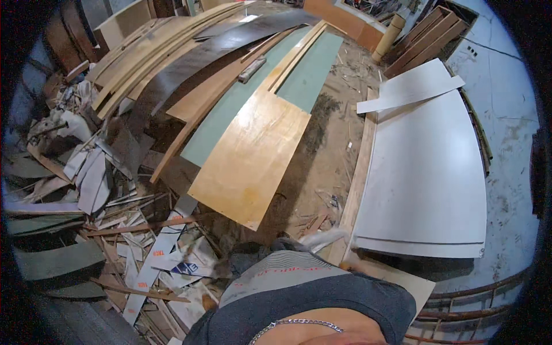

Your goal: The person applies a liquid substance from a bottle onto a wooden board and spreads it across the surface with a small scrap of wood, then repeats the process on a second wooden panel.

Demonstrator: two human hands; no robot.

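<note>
My left hand is out of sight, with its arm hidden beside my grey and black shirt (282, 282). A small, smeared, skin-toned patch that may be part of my right hand (349, 265) shows past the shirt's right side; its fingers cannot be made out. Close to it lies a blurred whitish, thin piece (323, 237), and I cannot tell whether it is held. Nearest in front of me is a yellowish plywood panel (250, 164), resting over a green board (215, 123). On the right, a large white panel (422, 172) has a narrow white strip (411, 96) across its far end.
Scrap strips and broken pieces (132, 247) cover the floor at left. Behind them are long wooden boards (161, 49) and a dark curved sheet (213, 49). A dusty floor lane (313, 172) runs between the panels. A brown wooden frame (428, 37) leans by the bluish wall (506, 75).
</note>
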